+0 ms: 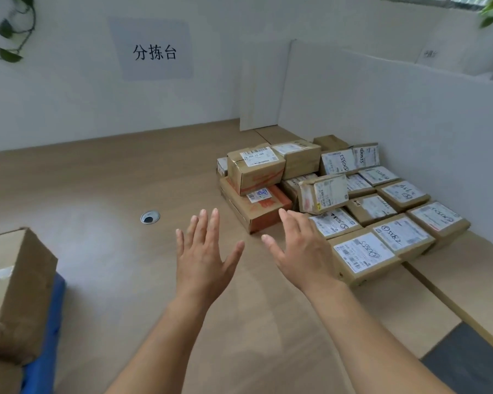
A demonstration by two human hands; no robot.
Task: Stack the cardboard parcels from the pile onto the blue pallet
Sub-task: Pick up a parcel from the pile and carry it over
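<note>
left hand (204, 251): fingers spread, holding nothing, over the table.
right hand (299, 251): fingers straight, empty, just beside the pile's near edge.
pile of brown labelled cardboard parcels (353, 194): 2 o'clock of the hands, against the white partition wall (382, 123).
blue pallet (44, 322): 8 o'clock, at the frame's left edge, bearing a large brown cardboard parcel (15, 294).
open room: a wide stretch of light wooden table top (111, 251) between pallet and pile, with a round grey cable hole (150, 216) at 11 o'clock.

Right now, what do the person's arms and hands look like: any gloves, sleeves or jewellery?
The left hand and right hand are bare: no gloves, no visible rings. The left forearm and right forearm are uncovered down to the picture's edge, with no sleeve, watch or wristband in view.
</note>
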